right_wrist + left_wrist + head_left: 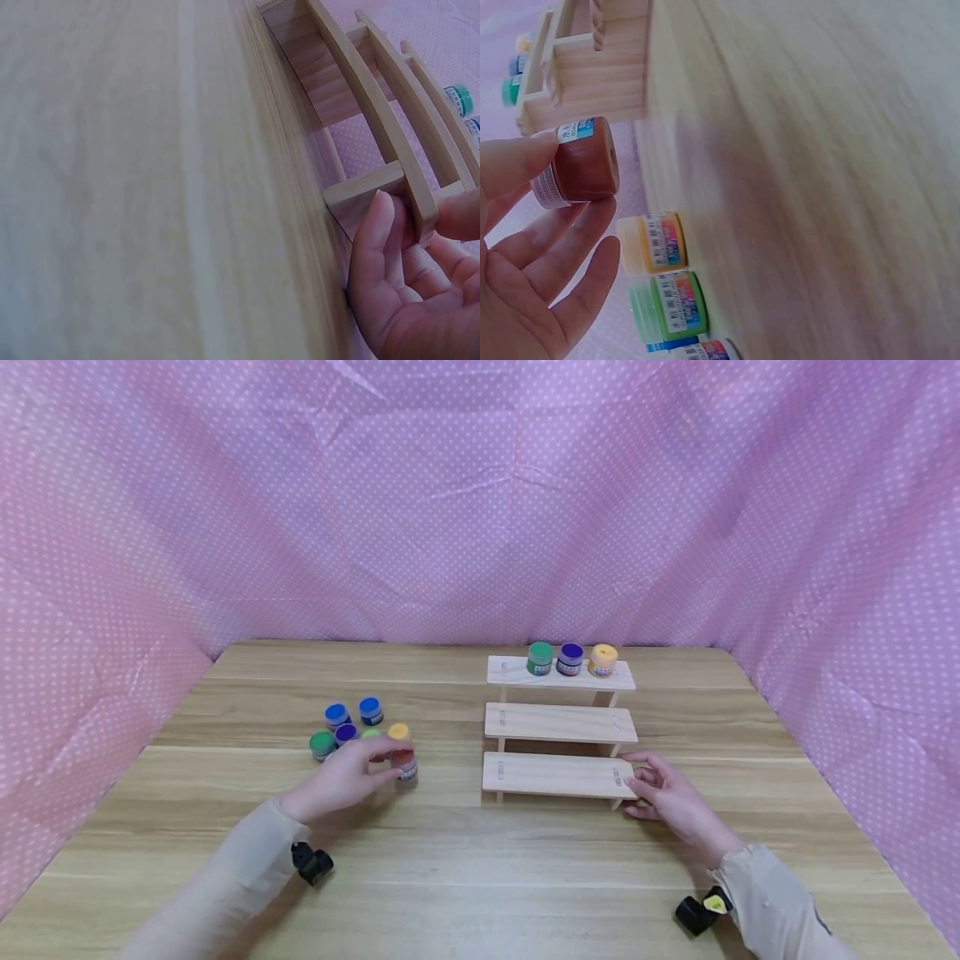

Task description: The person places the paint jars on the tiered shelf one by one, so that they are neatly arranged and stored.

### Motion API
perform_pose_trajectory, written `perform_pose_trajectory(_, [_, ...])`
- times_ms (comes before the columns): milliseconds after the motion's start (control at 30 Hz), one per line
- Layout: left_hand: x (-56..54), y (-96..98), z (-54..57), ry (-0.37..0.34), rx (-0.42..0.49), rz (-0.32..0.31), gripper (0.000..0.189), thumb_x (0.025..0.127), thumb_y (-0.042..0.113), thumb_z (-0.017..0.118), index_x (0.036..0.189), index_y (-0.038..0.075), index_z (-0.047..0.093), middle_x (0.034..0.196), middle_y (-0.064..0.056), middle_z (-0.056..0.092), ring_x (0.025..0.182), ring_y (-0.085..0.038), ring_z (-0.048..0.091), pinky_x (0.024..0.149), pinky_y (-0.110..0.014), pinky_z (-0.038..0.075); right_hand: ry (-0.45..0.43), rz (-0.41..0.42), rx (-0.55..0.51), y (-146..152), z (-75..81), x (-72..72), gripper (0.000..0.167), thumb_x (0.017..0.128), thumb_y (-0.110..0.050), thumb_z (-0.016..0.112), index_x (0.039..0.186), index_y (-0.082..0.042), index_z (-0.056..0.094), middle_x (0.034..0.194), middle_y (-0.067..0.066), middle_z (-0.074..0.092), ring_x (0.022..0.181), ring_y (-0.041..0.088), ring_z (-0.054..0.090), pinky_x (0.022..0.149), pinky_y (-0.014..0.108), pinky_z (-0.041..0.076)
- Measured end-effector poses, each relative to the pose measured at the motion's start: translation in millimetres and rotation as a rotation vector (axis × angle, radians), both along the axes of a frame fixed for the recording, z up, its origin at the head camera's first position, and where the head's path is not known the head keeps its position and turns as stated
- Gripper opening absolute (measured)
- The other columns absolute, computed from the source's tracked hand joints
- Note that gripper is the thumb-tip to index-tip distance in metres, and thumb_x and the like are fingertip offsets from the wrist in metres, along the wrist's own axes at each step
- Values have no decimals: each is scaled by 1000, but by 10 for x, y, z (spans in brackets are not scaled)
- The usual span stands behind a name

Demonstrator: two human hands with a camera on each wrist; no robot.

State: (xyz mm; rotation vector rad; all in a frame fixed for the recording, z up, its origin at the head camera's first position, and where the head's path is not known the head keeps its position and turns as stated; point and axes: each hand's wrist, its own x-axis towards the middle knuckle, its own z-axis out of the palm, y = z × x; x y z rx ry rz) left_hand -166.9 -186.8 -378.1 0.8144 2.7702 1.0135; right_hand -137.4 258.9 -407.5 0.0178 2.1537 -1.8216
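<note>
My left hand (347, 782) pinches a paint jar with reddish-brown paint (589, 165) between thumb and fingers. In the left wrist view the jar is tilted and held clear of the table. Just beyond it stand a yellow paint jar (399, 732) and a light green one (679, 304). To the right is a three-tier wooden rack (555, 774). At the right end of its lowest board, my right hand (678, 802) holds on, thumb on top and fingers beneath. Green (540, 658), purple (570, 659) and yellow jars (602, 661) stand on the top tier.
Left of the held jar cluster two blue-lidded jars (370, 711), a green jar (322, 745) and a purple one (346, 734). Everything stands on a wood-grain table (465, 877), with a pink dotted cloth (480, 527) behind and at both sides.
</note>
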Motion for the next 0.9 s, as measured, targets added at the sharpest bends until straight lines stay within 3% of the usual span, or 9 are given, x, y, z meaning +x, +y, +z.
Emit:
perform_pose_trajectory(300, [20,80,86,9,108,37,32,90,10,64,122,9,61,112,1,66,104,-15,62,93,-39,51,-8,-12,25,-19,13,6,42,97,-3,45,136,4,30,94,-1,57,83,8,61,70,26,57])
perform_pose_trajectory(567, [-14,218,120,0,186,42,32,93,17,61,125,16,61,118,1,63,104,-14,60,85,-34,53,2,-8,24,-16,10,8,41,98,-4,45,135,4,30,94,-2,57,81,8,61,69,25,57])
perform_pose_trajectory(900, [-114,405,197,-25,294,69,35,95,23,58,129,16,58,124,-2,60,115,-20,55,98,-46,47,18,-4,14,-10,-15,-2,40,97,-6,48,134,2,33,94,-7,59,80,6,61,67,25,57])
